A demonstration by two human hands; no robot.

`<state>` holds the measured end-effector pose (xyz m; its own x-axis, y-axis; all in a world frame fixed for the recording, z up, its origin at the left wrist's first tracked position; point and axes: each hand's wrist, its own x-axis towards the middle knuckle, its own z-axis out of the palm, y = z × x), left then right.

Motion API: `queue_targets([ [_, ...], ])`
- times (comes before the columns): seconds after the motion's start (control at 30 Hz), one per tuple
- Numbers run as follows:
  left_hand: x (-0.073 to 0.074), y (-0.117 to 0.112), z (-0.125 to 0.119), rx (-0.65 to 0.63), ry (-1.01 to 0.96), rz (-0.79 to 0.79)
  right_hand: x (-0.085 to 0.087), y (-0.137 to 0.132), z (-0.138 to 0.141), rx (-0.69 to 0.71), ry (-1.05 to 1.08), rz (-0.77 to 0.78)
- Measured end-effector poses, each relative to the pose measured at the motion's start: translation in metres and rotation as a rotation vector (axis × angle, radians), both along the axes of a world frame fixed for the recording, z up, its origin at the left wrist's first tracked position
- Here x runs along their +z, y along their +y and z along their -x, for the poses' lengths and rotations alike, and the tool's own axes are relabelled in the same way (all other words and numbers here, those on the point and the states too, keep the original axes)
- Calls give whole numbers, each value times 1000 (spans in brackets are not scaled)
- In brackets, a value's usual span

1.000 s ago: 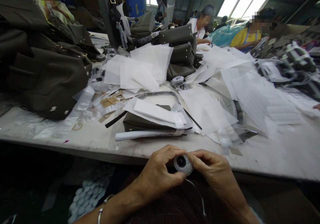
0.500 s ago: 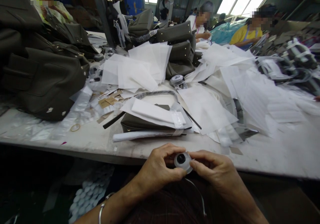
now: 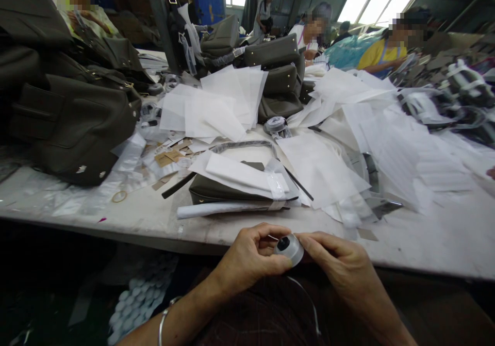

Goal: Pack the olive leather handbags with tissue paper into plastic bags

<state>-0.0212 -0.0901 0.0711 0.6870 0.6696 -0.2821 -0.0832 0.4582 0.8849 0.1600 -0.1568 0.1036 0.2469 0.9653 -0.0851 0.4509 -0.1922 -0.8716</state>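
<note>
Over the table's front edge, my left hand (image 3: pixel 257 253) grips a small translucent whitish roll (image 3: pixel 296 251) with a black centre, thumb below and fingers above. My right hand (image 3: pixel 340 258) is closed at the roll's right rim, thumb and forefinger pinched against it; whether a loose end lies between them is too small to tell. A thin white cord (image 3: pixel 309 297) hangs below the hands. On the table just beyond lies a dark olive bag (image 3: pixel 209 191) with folded white sheets (image 3: pixel 240 173) on top, a clear strip across its right side and a white padded roll (image 3: pixel 216 210) along its front.
Dark olive bags (image 3: pixel 77 124) are piled at the left, more (image 3: pixel 280 78) at the back. Loose white sheets (image 3: pixel 325 165) cover the middle and right of the table (image 3: pixel 410 250). Clear plastic and brown tags (image 3: pixel 168 158) lie left. Several people work beyond the table.
The roll has turned so its side wall now shows, and it has shifted slightly right. My right thumb has moved off its face to the right rim. The view has shifted slightly.
</note>
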Motion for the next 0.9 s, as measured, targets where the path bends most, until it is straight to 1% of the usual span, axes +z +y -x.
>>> queue_targets([
  [0.03,1,0,-1,3,3,-6,2,-2,-3,4,-25,-36],
  [0.17,6,0,-3,32,19,-38,13,-8,-9,46,-176,-266],
  [0.23,8,0,-2,33,18,-47,16,-9,-9,97,-203,-303],
  [0.43,8,-1,3,-13,31,-142,15,-7,-6,190,-204,-180],
  [0.57,6,-3,6,-24,37,-173,18,-5,-6,228,-212,-124],
  [0.77,4,-7,6,12,34,-148,21,-4,-2,304,-236,-94],
  [0.9,3,-8,7,4,5,-82,18,-5,-1,303,-213,-92],
])
